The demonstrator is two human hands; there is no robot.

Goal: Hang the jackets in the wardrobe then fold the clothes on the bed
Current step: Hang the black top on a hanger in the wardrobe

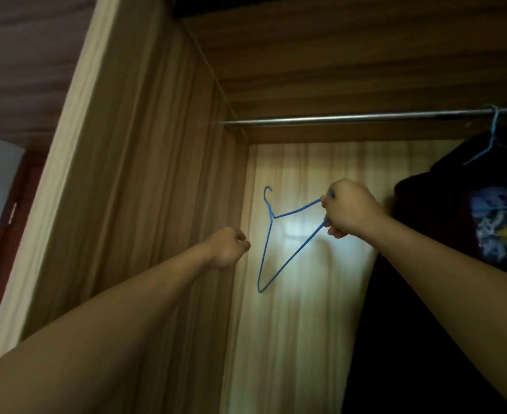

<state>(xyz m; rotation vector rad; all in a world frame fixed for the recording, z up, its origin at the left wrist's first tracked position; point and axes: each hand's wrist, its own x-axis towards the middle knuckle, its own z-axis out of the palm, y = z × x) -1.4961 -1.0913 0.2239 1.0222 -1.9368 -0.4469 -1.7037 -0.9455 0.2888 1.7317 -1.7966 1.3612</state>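
Closest to me are the person's two bare forearms, stretched up and forward into the open wardrobe (156,174). The left hand (228,248) is raised beside the wardrobe's left side wall, its fingers curled in against the thumb with nothing in them. It sits lower than the other hand and just left of the hanger, not touching it.

The right hand (349,209) is clenched around one shoulder corner of a blue wire hanger (292,257). The fingers wrap the wire where the upper arm and the long bottom bar meet. The hanger is bare and carries no clothing. It is tilted steeply, so its hook points up and to the left while its far corner hangs down below the left hand's level. The hook is well below the rail and free of it.

Behind the hanger is the pale wood-grain back panel (300,324), with a bright patch of light on it around the hanger.

Further up, a metal rail (335,118) runs across the wardrobe under the top board. At its right end a second blue hanger (492,135) is hooked over it. A dark garment (455,204) with a blue and white print hangs from that hanger, behind and right of the right arm. I cannot tell whether it is a jacket.
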